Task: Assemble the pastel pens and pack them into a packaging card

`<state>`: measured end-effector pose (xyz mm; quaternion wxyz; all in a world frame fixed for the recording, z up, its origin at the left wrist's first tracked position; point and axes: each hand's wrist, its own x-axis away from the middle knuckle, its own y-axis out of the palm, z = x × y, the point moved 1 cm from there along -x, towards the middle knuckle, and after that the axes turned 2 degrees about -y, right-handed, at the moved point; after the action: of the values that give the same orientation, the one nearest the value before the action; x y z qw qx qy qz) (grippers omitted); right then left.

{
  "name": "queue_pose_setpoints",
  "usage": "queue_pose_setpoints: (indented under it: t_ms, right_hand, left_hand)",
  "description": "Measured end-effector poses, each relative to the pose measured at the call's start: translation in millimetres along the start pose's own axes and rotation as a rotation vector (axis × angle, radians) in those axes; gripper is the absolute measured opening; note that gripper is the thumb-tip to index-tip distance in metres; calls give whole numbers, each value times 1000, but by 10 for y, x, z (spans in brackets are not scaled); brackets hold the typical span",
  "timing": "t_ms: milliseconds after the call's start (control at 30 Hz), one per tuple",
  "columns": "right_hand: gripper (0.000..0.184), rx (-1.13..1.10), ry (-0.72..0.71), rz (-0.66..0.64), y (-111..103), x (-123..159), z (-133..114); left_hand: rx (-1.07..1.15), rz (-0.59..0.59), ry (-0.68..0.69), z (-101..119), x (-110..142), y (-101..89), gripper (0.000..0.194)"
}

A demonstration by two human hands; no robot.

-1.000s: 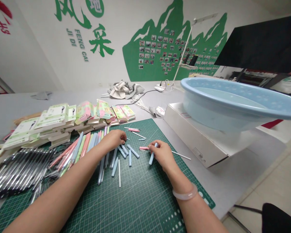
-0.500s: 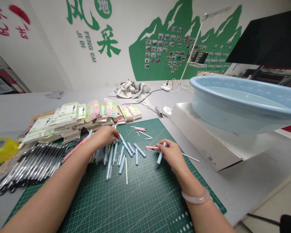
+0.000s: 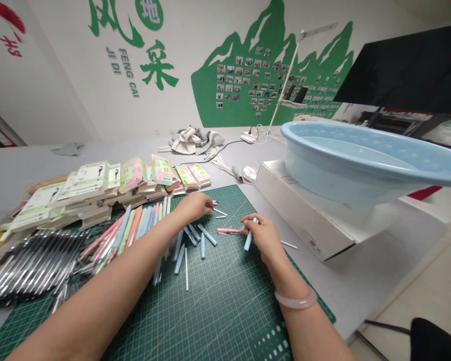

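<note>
My right hand (image 3: 263,234) is closed around a short light-blue pen barrel (image 3: 248,241), tilted over the green cutting mat (image 3: 225,301). A pink pen part (image 3: 229,231) points left from its fingertips; whether it is gripped or lies on the mat is unclear. Farther up the mat, my left hand (image 3: 197,205) has its fingers drawn together beside small pink and white pen pieces, including a white refill (image 3: 220,212). What those fingers hold, if anything, is hidden. Loose blue pen parts (image 3: 208,234) and another white stick (image 3: 187,269) lie between the hands.
Left of the mat are rows of clear black-tipped pens (image 3: 33,265) and pastel pens (image 3: 135,225), partly behind my left forearm. Stacked small boxes (image 3: 86,180) stand behind them. A blue basin (image 3: 323,170) rests on a white carton (image 3: 300,220) at right. Crumpled cloth (image 3: 190,140) lies farther back.
My left hand has moved right and away, from the blue pens to the small pink and white pieces. My right hand still grips the blue barrel. The camera view has shifted slightly right.
</note>
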<state>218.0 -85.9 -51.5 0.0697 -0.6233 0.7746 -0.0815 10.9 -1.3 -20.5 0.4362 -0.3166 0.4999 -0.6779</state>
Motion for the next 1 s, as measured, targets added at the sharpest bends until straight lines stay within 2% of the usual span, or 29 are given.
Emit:
queue_pose_setpoints:
  t_ms: [167,233,333,500,700,800,867,933,1000]
  right_hand:
    - [16,-31,0,13,-36,-24,0]
    - [15,-40,7,27,-56,-34,-8]
    - [15,-80,36,11,-51,-25,-38]
    - [21,-251,108,-273,122,92,-104]
    - [21,-393,39,-376,300,224,-101]
    - [22,-446,53,-428,344,262,-88]
    - [22,-455,75,-434,368,282,-80]
    - [21,-448,87,-421,388,295,-69]
    - [21,-443,93,-416,405,302,-54]
  left_hand:
    - [-6,13,17,244,-41,225,10]
    - [-9,12,18,271,-8,240,7]
    - [21,-1,37,269,82,167,6]
    - [374,-76,163,337,330,-15,8]
    - [513,-31,129,412,584,-100,10]
    - [592,-15,76,351,695,-138,12]
    - [580,60,25,250,790,-177,13]
    - [456,150,-28,114,899,-211,14]
    - [287,160,-71,-32,1003,-218,13]
